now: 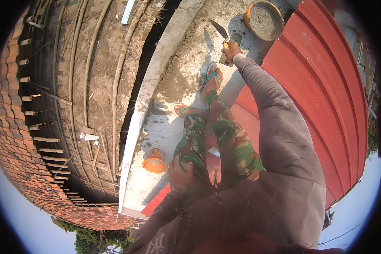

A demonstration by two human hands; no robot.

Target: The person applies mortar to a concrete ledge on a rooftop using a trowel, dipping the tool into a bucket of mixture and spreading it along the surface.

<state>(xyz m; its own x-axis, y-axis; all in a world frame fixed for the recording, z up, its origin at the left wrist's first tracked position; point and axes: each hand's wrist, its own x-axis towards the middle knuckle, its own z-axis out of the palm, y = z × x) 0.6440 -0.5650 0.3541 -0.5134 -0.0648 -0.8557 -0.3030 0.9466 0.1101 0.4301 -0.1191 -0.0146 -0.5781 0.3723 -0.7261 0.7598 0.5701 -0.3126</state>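
Plainly, the right hand (232,51) has its fingers wrapped around the yellow handle of a trowel (219,28), which is over the concrete ledge (173,80), its blade pointing forward and to the left. A flat grey piece (236,39) shows beside that hand; whether it is held, I cannot tell. Near the trowel, to its right, sits a bucket (277,16) of mortar (262,23). The left hand (180,174) rests on the left trouser leg (194,146); how far its fingers spread is unclear. An orange pail (154,165) stands just beside that leg.
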